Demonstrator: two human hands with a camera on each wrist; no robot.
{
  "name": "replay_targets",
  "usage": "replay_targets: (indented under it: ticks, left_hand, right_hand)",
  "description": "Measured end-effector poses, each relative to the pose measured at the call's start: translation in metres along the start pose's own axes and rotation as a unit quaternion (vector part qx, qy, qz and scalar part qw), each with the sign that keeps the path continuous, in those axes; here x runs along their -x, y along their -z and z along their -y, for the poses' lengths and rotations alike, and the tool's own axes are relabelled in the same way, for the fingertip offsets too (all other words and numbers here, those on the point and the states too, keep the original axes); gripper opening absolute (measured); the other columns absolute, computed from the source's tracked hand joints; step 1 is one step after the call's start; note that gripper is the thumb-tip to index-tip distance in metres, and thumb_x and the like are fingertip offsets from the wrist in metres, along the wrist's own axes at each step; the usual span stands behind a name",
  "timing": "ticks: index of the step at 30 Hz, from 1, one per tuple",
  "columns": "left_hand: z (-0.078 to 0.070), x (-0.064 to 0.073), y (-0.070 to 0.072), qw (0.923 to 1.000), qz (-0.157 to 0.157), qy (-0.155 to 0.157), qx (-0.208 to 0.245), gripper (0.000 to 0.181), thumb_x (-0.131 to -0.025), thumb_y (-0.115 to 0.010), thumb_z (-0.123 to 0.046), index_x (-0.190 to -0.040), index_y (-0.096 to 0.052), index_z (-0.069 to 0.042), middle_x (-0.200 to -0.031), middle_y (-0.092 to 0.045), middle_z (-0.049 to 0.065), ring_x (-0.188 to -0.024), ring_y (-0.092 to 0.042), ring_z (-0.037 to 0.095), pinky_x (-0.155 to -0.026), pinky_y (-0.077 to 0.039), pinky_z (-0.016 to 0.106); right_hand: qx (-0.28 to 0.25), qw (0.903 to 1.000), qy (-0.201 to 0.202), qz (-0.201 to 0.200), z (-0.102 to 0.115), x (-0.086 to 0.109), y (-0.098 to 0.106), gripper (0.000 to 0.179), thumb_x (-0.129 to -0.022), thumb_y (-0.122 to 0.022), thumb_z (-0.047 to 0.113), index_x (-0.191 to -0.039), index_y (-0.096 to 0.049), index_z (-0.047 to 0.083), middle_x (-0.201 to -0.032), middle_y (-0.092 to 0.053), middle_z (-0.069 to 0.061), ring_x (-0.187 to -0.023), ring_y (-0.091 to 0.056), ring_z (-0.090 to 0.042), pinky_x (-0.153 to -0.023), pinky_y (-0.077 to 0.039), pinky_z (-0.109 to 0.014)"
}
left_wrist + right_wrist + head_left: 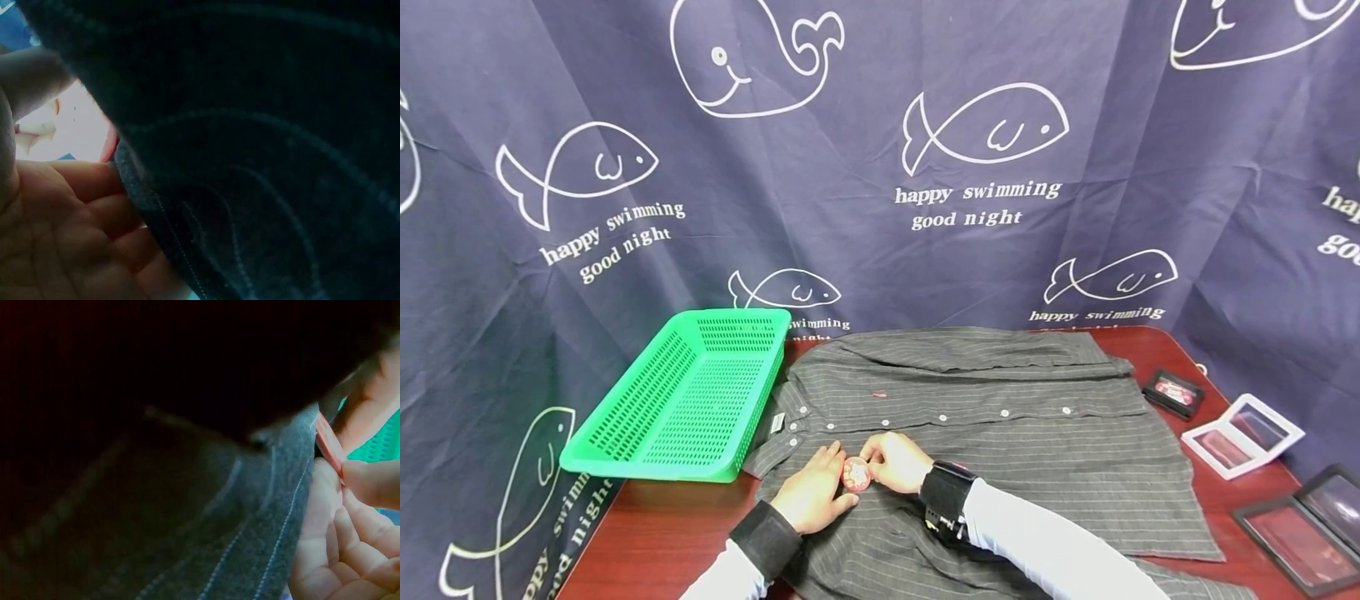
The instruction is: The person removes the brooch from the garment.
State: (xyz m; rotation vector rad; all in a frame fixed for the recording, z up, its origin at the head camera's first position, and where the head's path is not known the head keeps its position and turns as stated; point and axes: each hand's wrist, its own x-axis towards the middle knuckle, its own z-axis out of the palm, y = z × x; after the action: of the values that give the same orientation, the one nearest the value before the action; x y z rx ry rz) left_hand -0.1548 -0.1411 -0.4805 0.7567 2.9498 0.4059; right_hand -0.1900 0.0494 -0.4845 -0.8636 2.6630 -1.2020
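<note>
A dark grey striped shirt (pixel 1000 467) lies spread on the table, its collar toward the left and its row of white buttons running across. On its front sits a round red badge (pixel 855 474) with a pale picture. My right hand (pixel 897 462) pinches the badge's right edge between thumb and curled fingers; the badge (pixel 330 442) shows edge-on in the right wrist view. My left hand (pixel 811 492) rests on the shirt at the badge's left side, fingers extended. Shirt cloth (pixel 250 156) fills much of the left wrist view and hides those fingertips.
A green plastic basket (pixel 745 467) stands at the left, beside the collar. Along the right side lie a small black case (pixel 1157 398) with something red inside, an open white-framed case (pixel 1228 473) and an open dark-framed case (pixel 1311 562). A printed blue curtain (pixel 865 242) hangs behind the red-brown table (pixel 677 525).
</note>
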Motion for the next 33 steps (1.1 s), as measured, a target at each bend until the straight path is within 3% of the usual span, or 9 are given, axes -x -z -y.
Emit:
replay_targets:
  ticks: [18, 33]
  left_hand:
    - [-0.0001, 0.0023, 0.0032, 0.9998, 0.018, -0.003, -0.005, 0.072, -0.085, -0.071, -0.035, -0.136, -0.048, 0.011, -0.146, -0.045, 0.027, -0.135, -0.045, 0.044, -0.105, -0.042, 0.055]
    - [-0.0008, 0.0026, 0.0048, 0.9997, 0.018, -0.006, -0.013, 0.072, -0.084, -0.072, -0.034, -0.135, -0.049, 0.011, -0.146, -0.045, 0.026, -0.135, -0.045, 0.043, -0.103, -0.044, 0.055]
  right_hand:
    - [-0.051, 0.9982, -0.011, 0.028, 0.0007, 0.003, 0.0043, 0.017, -0.074, -0.055, -0.01, -0.084, -0.067, -0.005, -0.059, -0.064, -0.008, -0.051, -0.048, 0.0, -0.048, -0.038, -0.015]
    - [-0.127, 0.989, -0.037, 0.067, -0.0005, 0.0081, 0.0098, 0.015, -0.079, -0.055, -0.011, -0.088, -0.066, -0.01, -0.062, -0.061, -0.004, -0.055, -0.052, -0.004, -0.052, -0.046, -0.014]
